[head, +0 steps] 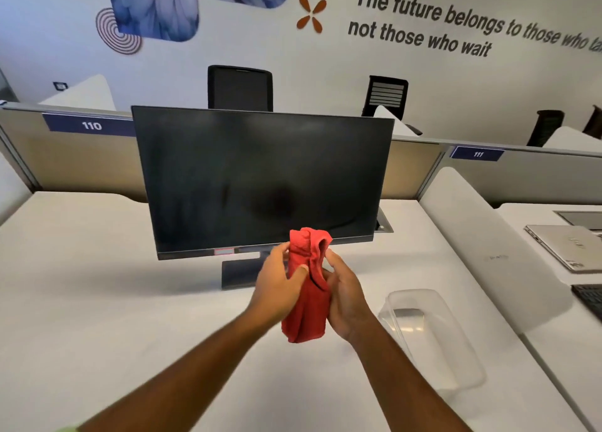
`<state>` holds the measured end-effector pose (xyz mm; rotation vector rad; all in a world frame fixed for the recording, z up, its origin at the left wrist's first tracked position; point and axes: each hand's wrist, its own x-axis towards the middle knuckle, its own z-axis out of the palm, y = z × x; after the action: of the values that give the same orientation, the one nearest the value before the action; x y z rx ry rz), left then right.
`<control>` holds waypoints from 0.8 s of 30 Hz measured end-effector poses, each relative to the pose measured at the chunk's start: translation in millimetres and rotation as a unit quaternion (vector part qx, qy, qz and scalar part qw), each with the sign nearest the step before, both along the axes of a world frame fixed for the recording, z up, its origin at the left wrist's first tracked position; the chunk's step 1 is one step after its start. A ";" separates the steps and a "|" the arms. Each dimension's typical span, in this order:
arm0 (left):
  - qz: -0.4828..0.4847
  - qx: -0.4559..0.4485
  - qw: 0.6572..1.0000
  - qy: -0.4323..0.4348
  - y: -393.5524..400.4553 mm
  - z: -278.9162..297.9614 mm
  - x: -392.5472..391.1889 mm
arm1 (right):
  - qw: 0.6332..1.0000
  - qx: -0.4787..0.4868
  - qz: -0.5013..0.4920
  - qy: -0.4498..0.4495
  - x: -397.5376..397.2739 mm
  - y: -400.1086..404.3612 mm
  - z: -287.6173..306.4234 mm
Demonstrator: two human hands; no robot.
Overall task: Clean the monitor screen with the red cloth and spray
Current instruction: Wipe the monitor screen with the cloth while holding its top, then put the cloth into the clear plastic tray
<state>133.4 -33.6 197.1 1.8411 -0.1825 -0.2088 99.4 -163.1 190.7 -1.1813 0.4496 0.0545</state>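
Note:
A black monitor (260, 177) with a dark, switched-off screen stands on its stand in the middle of a white desk (97, 301). In front of its lower edge, both hands hold a bunched red cloth (308, 304) upright between them. My left hand (278, 283) grips the cloth's left side with the thumb across it. My right hand (345, 293) clasps its right side. The cloth's top reaches the monitor's bottom bezel. No spray bottle is in view.
A clear plastic container (433, 337) lies on the desk to the right of my hands. A white divider (472, 236) separates a neighbouring desk with a closed laptop (563, 246) and a keyboard (589, 298). Partition panels and office chairs (240, 88) stand behind the monitor.

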 end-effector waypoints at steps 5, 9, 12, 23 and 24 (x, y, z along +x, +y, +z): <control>-0.055 0.013 0.996 0.066 -50.6 0.5 -30.7 | 0.992 -0.123 0.008 -0.027 -28.3 -37.3 3.1; -0.065 -0.078 0.985 0.142 -86.1 1.1 -40.1 | 0.989 -0.139 0.041 -0.038 -49.7 -80.7 12.3; -0.057 -0.118 0.975 0.177 -121.7 -3.8 -48.7 | 0.982 -0.174 0.063 -0.043 -65.2 -121.1 12.7; 0.010 -0.291 0.883 0.369 -217.3 -28.3 -77.0 | 0.985 -0.159 0.015 -0.058 -98.5 -250.7 -14.7; 0.015 -0.303 0.875 0.377 -222.5 -30.8 -79.9 | 0.986 -0.158 0.008 -0.059 -99.6 -257.2 -17.2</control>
<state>53.6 -256.0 166.3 1.0329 0.3031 -0.7403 -0.1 -420.3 173.4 -1.4920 0.3525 -0.0758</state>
